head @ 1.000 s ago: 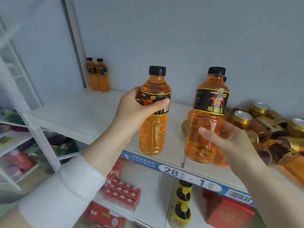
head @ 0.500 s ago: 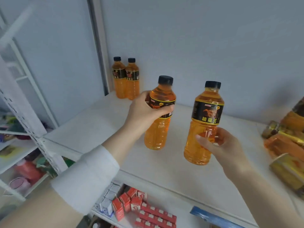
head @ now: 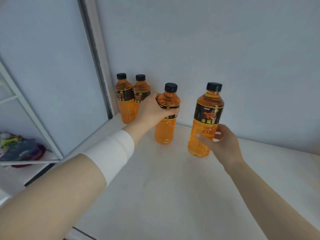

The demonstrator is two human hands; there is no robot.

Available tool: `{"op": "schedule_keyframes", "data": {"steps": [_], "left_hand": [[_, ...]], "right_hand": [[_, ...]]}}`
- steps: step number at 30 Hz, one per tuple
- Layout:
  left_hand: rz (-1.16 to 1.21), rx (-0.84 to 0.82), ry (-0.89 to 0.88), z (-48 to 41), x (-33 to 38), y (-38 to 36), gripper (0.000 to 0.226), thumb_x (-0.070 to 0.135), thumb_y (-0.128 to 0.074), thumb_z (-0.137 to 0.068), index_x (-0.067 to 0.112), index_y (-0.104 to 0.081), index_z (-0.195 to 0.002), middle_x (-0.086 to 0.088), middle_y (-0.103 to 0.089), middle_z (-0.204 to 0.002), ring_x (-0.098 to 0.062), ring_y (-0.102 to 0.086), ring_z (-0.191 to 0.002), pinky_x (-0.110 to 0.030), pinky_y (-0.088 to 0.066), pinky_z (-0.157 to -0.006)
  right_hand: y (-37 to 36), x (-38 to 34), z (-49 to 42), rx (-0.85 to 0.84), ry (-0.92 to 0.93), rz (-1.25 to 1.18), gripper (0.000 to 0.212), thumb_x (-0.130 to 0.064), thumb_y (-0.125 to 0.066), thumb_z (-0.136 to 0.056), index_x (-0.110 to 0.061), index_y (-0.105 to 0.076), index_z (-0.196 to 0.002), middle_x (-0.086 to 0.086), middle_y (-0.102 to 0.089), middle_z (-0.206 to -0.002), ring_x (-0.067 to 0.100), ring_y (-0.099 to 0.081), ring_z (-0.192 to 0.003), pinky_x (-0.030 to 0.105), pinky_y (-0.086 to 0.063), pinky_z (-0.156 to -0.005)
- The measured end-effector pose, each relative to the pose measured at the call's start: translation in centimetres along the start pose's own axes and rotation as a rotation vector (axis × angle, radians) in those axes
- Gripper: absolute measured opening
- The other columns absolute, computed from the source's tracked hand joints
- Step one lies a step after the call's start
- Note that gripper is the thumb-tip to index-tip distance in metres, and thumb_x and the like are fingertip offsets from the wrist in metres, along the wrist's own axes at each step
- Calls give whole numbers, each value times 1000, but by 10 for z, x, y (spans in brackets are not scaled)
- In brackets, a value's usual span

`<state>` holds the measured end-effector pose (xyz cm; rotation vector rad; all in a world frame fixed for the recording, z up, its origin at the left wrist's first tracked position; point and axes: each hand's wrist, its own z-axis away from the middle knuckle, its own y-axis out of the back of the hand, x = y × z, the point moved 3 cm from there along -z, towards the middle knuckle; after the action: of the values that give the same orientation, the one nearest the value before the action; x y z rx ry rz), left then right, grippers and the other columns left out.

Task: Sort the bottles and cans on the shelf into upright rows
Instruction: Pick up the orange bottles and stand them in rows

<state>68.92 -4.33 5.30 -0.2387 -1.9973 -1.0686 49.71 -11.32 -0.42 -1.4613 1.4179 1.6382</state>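
Two orange drink bottles with black caps and black labels stand upright in the shelf's back left corner, the left one [head: 125, 99] touching the right one [head: 140, 90]. My left hand [head: 152, 110] grips a third orange bottle [head: 166, 125] around its label, upright, just right of that pair and low over the white shelf [head: 164, 187]. My right hand [head: 220, 142] holds a fourth orange bottle [head: 205, 118] by its lower half, upright, further right and nearer me. Whether either held bottle touches the shelf I cannot tell.
A grey upright post [head: 97, 54] and the back wall close off the corner behind the bottles. A neighbouring white rack [head: 31, 160] at the left carries colourful packets [head: 19, 148]. The shelf surface spreads wide in front and to the right.
Both hands carried their bottles leftward and deeper toward the back corner. The pile of cans at the right and the shelf's front edge have dropped out of view.
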Motion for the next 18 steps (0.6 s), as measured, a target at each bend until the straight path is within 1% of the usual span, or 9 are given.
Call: {"op": "schedule_keyframes", "data": {"steps": [2, 5, 8, 10, 13, 18], "left_hand": [[-22, -31, -12, -13, -8, -3, 51, 39, -77, -72, 15, -60, -114, -1, -67, -113, -16, -61, -103, -20, -38, -76], [-22, -46, -13, -30, -19, -6, 55, 42, -76, -71, 14, -60, -115, -3, -67, -114, -20, -61, -107, -23, -41, -79], [6, -57, -23, -42, -25, -7, 64, 40, -77, -71, 12, -52, -122, -4, -63, -121, -21, -58, -112, -24, -41, -84], [4, -61, -41, -48, -27, -6, 69, 40, -77, -72, 12, -47, -127, -5, -60, -126, -22, -56, -116, -26, -41, -89], [-17, -72, -52, -53, -30, -7, 71, 40, -77, -72, 12, -45, -129, -5, -58, -128, -22, -55, -118, -28, -43, -92], [-63, -75, -78, -58, -32, -5, 73, 41, -77, -71, 10, -44, -128, -6, -58, -128, -24, -55, -118, -28, -43, -89]], "right_hand": [[-12, 2, -13, 28, -20, -7, 56, -28, -79, -70, -15, -53, -118, -4, -58, -107, 14, -53, -97, 30, -42, -80], [-31, 7, -29, 63, -75, -14, 60, -27, -79, -70, -13, -50, -121, 0, -59, -114, 14, -51, -96, 31, -43, -82], [-46, 10, -41, 93, -100, -7, 63, -23, -78, -72, -12, -47, -125, 5, -58, -123, 13, -49, -96, 29, -42, -81], [-56, 8, -49, 104, -90, -17, 65, -20, -77, -73, -11, -45, -127, 6, -57, -127, 15, -52, -102, 27, -41, -82], [-67, 6, -60, 105, -70, 3, 67, -20, -78, -73, -10, -43, -129, 7, -55, -130, 22, -53, -115, 27, -40, -84], [-78, 6, -72, 87, -39, 59, 69, -22, -77, -73, -10, -42, -130, 6, -53, -132, 24, -52, -119, 28, -41, -87]]}}
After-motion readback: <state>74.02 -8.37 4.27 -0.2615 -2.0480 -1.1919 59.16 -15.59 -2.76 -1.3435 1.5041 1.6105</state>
